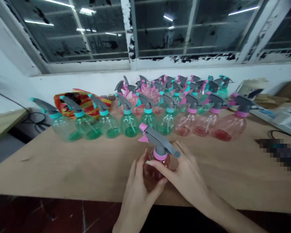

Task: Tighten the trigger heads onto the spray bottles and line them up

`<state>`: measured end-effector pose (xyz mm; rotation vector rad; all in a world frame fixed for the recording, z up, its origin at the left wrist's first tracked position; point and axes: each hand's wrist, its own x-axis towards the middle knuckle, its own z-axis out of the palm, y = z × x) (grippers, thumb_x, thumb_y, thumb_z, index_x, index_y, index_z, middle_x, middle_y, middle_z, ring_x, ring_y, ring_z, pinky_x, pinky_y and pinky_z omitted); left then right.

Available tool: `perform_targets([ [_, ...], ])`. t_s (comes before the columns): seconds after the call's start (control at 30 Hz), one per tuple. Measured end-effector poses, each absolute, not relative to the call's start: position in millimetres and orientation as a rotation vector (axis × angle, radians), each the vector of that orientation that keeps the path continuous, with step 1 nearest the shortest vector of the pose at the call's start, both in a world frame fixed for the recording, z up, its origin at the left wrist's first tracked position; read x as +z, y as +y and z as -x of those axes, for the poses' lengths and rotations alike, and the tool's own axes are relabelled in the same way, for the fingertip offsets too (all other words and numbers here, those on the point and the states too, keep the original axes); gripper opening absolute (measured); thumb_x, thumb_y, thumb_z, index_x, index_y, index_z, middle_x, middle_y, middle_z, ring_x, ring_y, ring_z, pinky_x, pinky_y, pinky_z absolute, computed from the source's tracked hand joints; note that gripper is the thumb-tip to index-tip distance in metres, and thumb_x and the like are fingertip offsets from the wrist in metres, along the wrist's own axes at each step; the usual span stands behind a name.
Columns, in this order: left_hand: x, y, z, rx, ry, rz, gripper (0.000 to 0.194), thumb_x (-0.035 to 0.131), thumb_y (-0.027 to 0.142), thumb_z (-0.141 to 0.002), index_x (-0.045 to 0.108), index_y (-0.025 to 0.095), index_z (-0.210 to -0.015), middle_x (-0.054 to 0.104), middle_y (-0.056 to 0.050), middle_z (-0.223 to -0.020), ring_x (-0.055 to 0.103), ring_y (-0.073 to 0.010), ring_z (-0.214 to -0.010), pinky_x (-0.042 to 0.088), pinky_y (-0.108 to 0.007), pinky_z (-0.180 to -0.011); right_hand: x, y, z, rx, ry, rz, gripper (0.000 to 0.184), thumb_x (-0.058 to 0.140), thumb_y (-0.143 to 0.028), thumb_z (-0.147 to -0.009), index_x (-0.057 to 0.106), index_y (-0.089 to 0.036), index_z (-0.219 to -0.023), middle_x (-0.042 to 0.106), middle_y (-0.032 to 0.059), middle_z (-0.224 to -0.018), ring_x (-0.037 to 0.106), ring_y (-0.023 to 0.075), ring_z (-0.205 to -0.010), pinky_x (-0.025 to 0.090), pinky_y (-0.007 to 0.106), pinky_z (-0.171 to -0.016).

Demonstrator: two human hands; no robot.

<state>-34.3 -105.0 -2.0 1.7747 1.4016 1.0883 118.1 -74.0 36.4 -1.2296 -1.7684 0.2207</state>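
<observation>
Near the front edge of the table, a pink spray bottle (157, 168) stands between my hands. Its grey trigger head has a pink nozzle and pink collar, with the nozzle pointing up and left. My left hand (138, 191) wraps the bottle's left side and front, thumb across the lower body. My right hand (184, 174) grips the right side, its thumb lying over the upper body just under the collar. The fingers behind the bottle are partly hidden.
A row of green spray bottles (127, 124) and pink spray bottles (185, 121) crosses the wooden table (75, 168). More bottles crowd behind, by the window wall. A red-and-yellow bag (84, 102) lies back left. A white power strip (281, 116) and a pixelated dark object (281, 153) are at right.
</observation>
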Motion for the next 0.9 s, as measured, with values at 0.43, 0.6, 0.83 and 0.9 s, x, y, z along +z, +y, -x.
perform_targets([
  [0.43, 7.9, -104.3, 49.1, 1.018, 1.325, -1.785, 0.07, 0.069, 0.047, -0.084, 0.035, 0.034, -0.144, 0.053, -0.004, -0.135, 0.052, -0.0262, -0.122, 0.043, -0.046, -0.103, 56.8, -52.2, -114.9, 0.976, -1.702, 0.824, 0.044, 0.071, -0.033, -0.078, 0.054, -0.032, -0.118, 0.065, -0.0003, -0.102, 0.064, 0.0166, -0.079, 0.053, 0.03, -0.07],
  [0.6, 10.2, -102.6, 43.3, 0.961, 1.288, -1.85, 0.069, 0.069, 0.047, -0.085, 0.036, 0.031, -0.143, 0.055, -0.005, -0.133, 0.053, -0.0278, -0.12, 0.045, -0.046, -0.1, 62.6, -47.0, -108.9, 0.906, -1.657, 0.822, 0.032, 0.072, -0.033, -0.079, 0.062, -0.029, -0.108, 0.064, -0.0029, -0.087, 0.06, 0.0139, -0.071, 0.049, 0.027, -0.064],
  [0.83, 14.4, -97.8, 48.2, 0.734, 1.328, -1.922, 0.087, 0.07, 0.061, -0.076, 0.03, 0.028, -0.146, 0.05, -0.01, -0.14, 0.047, -0.0334, -0.127, 0.04, -0.053, -0.104, 53.2, -41.1, -118.2, 0.858, -1.697, 0.856, 0.019, 0.064, -0.033, -0.086, 0.068, -0.026, -0.103, 0.065, -0.0012, -0.077, 0.062, 0.0174, -0.077, 0.049, 0.029, -0.066],
  [0.9, 23.2, -94.0, 48.3, 0.706, 1.345, -1.953, 0.084, 0.066, 0.063, -0.079, 0.031, 0.027, -0.146, 0.045, -0.011, -0.145, 0.042, -0.0348, -0.132, 0.038, -0.055, -0.106, 52.5, -38.8, -121.6, 0.853, -1.751, 0.833, 0.019, 0.061, -0.03, -0.087, 0.068, -0.028, -0.105, 0.065, -0.0018, -0.077, 0.061, 0.0161, -0.072, 0.049, 0.029, -0.064],
])
